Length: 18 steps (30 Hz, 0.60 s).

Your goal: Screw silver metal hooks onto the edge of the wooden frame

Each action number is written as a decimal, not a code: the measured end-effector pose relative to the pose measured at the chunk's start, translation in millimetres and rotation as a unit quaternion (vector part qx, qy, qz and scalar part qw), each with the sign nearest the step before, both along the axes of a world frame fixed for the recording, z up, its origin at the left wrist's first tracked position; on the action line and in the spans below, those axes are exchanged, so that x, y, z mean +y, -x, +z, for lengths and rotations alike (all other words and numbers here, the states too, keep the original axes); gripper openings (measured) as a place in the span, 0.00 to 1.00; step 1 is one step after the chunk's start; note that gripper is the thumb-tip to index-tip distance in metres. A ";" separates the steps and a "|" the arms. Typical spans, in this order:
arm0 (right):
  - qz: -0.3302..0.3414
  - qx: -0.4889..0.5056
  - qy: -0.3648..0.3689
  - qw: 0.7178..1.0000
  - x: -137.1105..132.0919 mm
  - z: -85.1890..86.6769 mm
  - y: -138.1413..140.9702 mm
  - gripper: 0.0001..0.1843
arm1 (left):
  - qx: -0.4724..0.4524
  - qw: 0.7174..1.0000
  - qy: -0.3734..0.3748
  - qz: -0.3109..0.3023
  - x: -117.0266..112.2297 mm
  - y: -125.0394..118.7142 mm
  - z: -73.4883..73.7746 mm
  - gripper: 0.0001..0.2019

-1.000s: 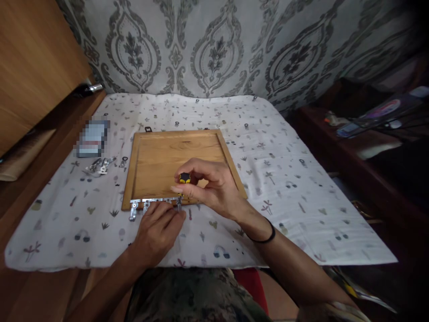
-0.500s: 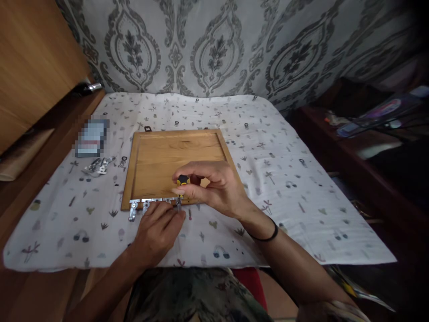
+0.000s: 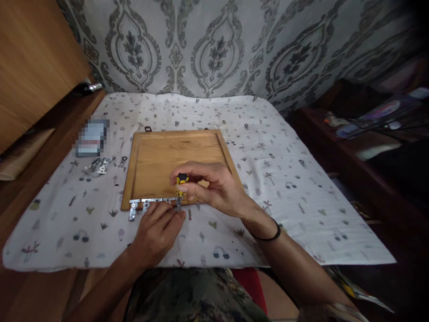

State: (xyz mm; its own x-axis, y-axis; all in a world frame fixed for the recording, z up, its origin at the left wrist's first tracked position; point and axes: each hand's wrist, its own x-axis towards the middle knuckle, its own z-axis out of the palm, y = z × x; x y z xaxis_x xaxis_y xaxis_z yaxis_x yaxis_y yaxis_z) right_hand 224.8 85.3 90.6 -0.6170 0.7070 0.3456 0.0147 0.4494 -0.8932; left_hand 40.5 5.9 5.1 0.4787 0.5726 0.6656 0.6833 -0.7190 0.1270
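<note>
My right hand pinches the yellow-and-black handle of a small screwdriver, held upright with its lower end over a metal hook. My left hand is closed at the near edge of a framed wooden board, its thumb and forefinger on that hook. More silvery hooks sit in a row along the same edge, to the left, some partly covered by my left fingers. The screwdriver's tip is too small to make out.
The board lies on a white patterned cloth. Loose metal hooks lie in a pile at the left, beside a pixelated box-like object. Small dark metal pieces show at the board's far edge. A wooden cabinet stands left.
My right fingers have shifted slightly on the screwdriver, and more of its yellow handle shows. The left hand, hooks and board stay in place.
</note>
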 end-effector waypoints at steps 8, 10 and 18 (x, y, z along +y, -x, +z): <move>-0.080 0.038 -0.066 0.994 -8.2 -9.9 12.3 0.14 | 0.005 1.000 -0.004 0.000 -0.1 0.5 -0.6 0.05; -0.094 0.032 -0.077 0.992 -9.2 -10.1 13.0 0.13 | 0.003 1.000 -0.006 -0.001 -0.1 0.7 -0.6 0.05; -0.013 0.035 -0.026 0.999 -1.4 6.0 17.1 0.08 | 0.000 1.000 -0.003 0.005 -0.7 0.7 -1.9 0.05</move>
State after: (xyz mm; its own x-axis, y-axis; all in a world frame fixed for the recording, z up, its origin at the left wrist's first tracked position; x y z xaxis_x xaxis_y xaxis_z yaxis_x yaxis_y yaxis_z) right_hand 207.7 83.9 96.6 -0.5713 0.7028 0.4239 -0.0336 0.4960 -0.8676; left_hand 39.8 5.2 3.2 0.4734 0.5739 0.6682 0.6906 -0.7127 0.1229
